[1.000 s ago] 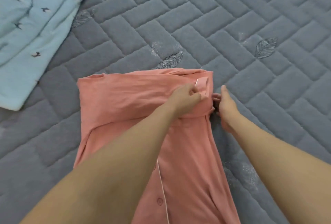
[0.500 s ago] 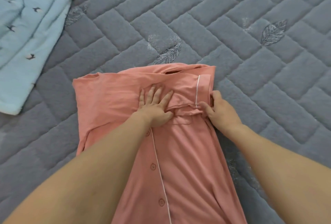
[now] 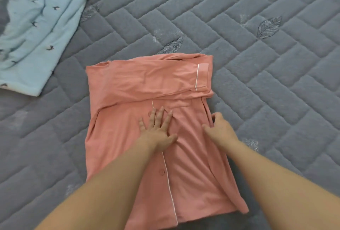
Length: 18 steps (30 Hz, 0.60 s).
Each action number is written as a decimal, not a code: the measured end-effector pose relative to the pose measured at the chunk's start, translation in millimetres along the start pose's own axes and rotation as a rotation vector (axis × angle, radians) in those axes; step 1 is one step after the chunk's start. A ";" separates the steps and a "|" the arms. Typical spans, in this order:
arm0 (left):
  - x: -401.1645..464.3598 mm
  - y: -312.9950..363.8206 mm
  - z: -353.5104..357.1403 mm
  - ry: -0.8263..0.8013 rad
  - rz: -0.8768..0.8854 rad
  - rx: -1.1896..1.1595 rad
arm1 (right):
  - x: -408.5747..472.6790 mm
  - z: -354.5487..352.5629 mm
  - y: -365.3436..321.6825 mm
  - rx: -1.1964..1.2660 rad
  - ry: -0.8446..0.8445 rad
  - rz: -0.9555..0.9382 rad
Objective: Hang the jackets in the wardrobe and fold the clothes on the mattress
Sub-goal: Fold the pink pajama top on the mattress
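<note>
Pink cloth fills the near middle of the view: a shirt (image 3: pixel 184 174) with white piping and buttons lies flat on the grey quilted mattress (image 3: pixel 276 82), its lower hem closest and its sleeves folded across the far end. Two bare forearms reach over it from the near edge. The left hand (image 3: pixel 158 130) rests palm down on the front of the shirt, just beside the piped button strip, fingers straight and spread apart, their tips a little short of the folded sleeve band. The right hand (image 3: pixel 219 128) sits at the shirt's right edge with its fingers curled; the thumb lies on top of the cloth and the fingertips tuck at the side fold, pinching that edge. Beyond both hands, the folded sleeve with its white-trimmed cuff (image 3: pixel 202 77) crosses the shirt. Farther off to the left, a light blue garment (image 3: pixel 36 33) with small dark birds lies crumpled on the mattress, well apart from the shirt.
</note>
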<state>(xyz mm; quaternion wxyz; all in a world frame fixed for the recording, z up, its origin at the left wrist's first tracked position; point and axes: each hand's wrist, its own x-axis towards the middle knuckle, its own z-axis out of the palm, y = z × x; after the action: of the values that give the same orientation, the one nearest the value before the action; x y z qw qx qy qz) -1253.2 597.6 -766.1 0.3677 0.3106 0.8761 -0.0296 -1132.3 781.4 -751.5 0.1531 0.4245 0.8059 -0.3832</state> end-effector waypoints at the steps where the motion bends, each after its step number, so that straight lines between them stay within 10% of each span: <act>1: -12.0 1.0 9.8 -0.023 -0.020 -0.001 | -11.6 4.1 5.8 0.002 -0.021 0.036; 14: -144.7 0.3 128.1 -0.136 0.002 0.136 | -155.2 60.9 93.6 0.424 -0.312 0.475; 18: -167.0 -7.5 147.5 0.039 0.052 0.164 | -175.8 72.5 91.5 0.849 -0.070 0.593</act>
<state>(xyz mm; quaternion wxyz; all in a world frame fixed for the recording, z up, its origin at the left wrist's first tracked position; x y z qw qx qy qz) -1075.6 463.0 -764.1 0.3245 0.3627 0.8694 -0.0854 -960.5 659.2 -743.4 0.0964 0.6462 0.4187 -0.6307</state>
